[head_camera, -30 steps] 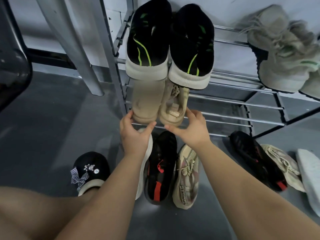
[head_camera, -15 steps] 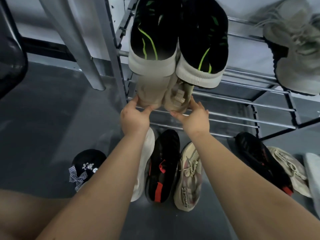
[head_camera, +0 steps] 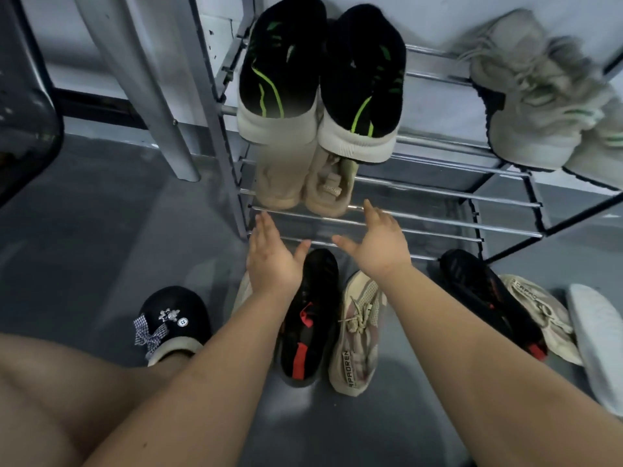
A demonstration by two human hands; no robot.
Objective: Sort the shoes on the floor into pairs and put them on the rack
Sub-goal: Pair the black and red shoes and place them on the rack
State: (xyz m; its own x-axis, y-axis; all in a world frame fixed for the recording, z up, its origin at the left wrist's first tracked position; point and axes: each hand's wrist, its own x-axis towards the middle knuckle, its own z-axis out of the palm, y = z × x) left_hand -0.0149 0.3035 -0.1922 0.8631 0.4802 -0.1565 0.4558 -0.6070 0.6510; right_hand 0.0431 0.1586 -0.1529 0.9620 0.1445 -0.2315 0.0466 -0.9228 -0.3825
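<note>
A beige pair of shoes (head_camera: 303,183) stands on the middle shelf of the metal rack (head_camera: 438,193), under a black pair with green stripes (head_camera: 320,82) on the top shelf. My left hand (head_camera: 271,256) and my right hand (head_camera: 379,241) hover just in front of the beige pair, fingers straight, holding nothing. On the floor below lie a black shoe with red marks (head_camera: 308,318) and a beige laced shoe (head_camera: 359,332). A white shoe (head_camera: 243,288) is mostly hidden under my left wrist.
A grey-green pair (head_camera: 546,96) sits at the top shelf's right. On the floor at right lie another black-red shoe (head_camera: 488,294), a beige shoe (head_camera: 539,315) and a white shoe (head_camera: 596,338). My foot wears a black clog (head_camera: 172,321). A grey post (head_camera: 148,85) stands left of the rack.
Both hands have let go of the beige pair, which now rests on the middle shelf, and have drawn back toward me with fingers spread.
</note>
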